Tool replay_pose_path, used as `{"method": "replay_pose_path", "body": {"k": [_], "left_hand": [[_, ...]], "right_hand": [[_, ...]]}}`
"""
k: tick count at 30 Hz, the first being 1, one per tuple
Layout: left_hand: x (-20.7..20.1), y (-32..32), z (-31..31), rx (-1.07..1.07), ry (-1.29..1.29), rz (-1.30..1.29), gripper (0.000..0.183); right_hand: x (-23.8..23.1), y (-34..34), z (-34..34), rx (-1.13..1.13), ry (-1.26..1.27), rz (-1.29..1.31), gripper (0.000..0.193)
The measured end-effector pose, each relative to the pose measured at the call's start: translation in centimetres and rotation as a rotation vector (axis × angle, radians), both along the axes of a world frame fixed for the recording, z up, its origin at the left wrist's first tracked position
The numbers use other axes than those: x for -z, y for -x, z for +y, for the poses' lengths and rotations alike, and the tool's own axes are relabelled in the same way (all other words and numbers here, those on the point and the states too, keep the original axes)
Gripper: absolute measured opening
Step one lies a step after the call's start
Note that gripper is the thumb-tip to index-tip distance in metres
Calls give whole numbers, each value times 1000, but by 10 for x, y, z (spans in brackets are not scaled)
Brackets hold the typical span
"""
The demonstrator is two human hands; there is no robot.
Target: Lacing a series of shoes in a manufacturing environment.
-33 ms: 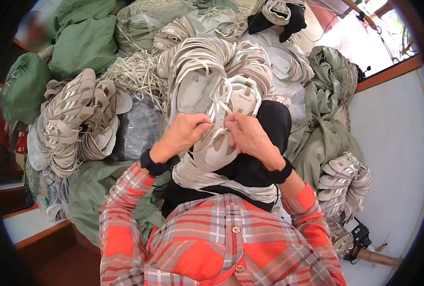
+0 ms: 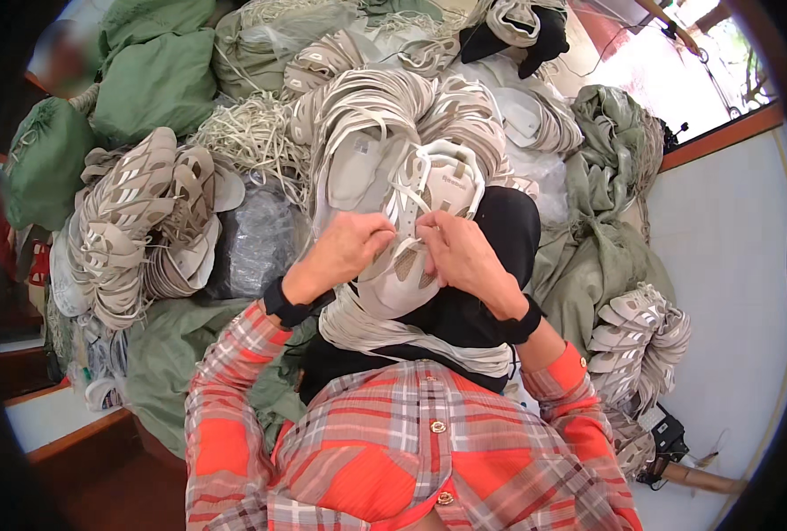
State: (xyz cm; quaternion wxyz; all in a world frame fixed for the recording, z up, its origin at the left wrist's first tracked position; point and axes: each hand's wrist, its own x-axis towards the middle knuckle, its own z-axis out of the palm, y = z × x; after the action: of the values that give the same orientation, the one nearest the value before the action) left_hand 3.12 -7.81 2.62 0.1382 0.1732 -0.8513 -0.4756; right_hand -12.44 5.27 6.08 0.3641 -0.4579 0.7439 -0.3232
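Note:
A beige and white shoe upper (image 2: 393, 290) lies over my dark-trousered lap, its toe toward me and its tongue (image 2: 451, 183) pointing away. White shoelace (image 2: 403, 196) runs loosely across the eyelets. My left hand (image 2: 345, 252) is closed at the left eyelet edge, thumb and finger pinching the lace. On the opposite side, my right hand (image 2: 466, 255) pinches the lace near the throat, its other fingers curled by the side of the upper. The fingertips of both hands nearly meet over the lower eyelets. Exactly which lace strand each holds is partly hidden.
Stacked shoe uppers (image 2: 371, 97) fan out just beyond the shoe, with more bundles (image 2: 119, 226) at left and right (image 2: 639, 341). A heap of loose laces (image 2: 247, 137), a plastic-wrapped pack (image 2: 256, 239) and green cloth sacks (image 2: 159, 88) surround me. A laces bundle (image 2: 393, 334) crosses my lap.
My left hand has shifted very slightly toward the right. My right hand and the shoe upper are almost where they were.

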Motion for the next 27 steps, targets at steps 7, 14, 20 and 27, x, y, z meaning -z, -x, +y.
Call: {"method": "replay_pose_path", "body": {"k": [7, 14, 20, 27], "left_hand": [[1, 14, 10, 47, 319, 13, 10], [5, 22, 13, 25, 327, -119, 14], [17, 4, 12, -106, -824, -209, 19], [16, 16, 19, -87, -765, -172, 20]], "right_hand": [[5, 12, 4, 88, -94, -784, 29], [-3, 21, -7, 28, -192, -842, 31], [-16, 39, -37, -481, -466, -327, 28], [-6, 46, -38, -411, -439, -467, 17]]}}
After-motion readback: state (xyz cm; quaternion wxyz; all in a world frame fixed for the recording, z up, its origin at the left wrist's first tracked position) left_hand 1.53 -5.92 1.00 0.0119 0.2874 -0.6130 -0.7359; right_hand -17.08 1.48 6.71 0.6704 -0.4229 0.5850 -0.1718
